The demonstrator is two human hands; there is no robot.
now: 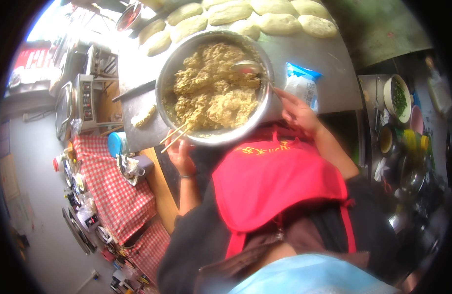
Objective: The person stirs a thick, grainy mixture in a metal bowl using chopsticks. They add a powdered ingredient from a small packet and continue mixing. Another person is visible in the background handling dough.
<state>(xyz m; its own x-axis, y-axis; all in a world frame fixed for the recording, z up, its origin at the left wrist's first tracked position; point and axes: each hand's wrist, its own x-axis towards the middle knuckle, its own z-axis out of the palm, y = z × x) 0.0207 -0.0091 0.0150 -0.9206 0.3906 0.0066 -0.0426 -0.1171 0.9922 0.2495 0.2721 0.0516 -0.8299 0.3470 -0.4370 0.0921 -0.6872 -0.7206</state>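
A large metal basin (267, 58) in front of me holds a lumpy, yellow-brown mixture (215, 84). My right hand (298, 110) grips the handle of a metal ladle (247, 66) over the basin's right rim; the ladle's bowl lies on the mixture. At the lower left, my left hand (181, 156) is against the basin's outer wall, fingers curled. A pair of chopsticks (175, 136) leans over the rim there, tips in the mixture and ends crossing the fingers. Whether those fingers also pinch the chopsticks is unclear.
Several pale dough pieces (229, 13) line the table's far side. A blue-and-white plastic packet (302, 84) lies right of the basin, a dough scrap (143, 115) left. Further off are a blue-lidded container (115, 144), a checked cloth (108, 183) and a bowl of chopped greens (398, 98).
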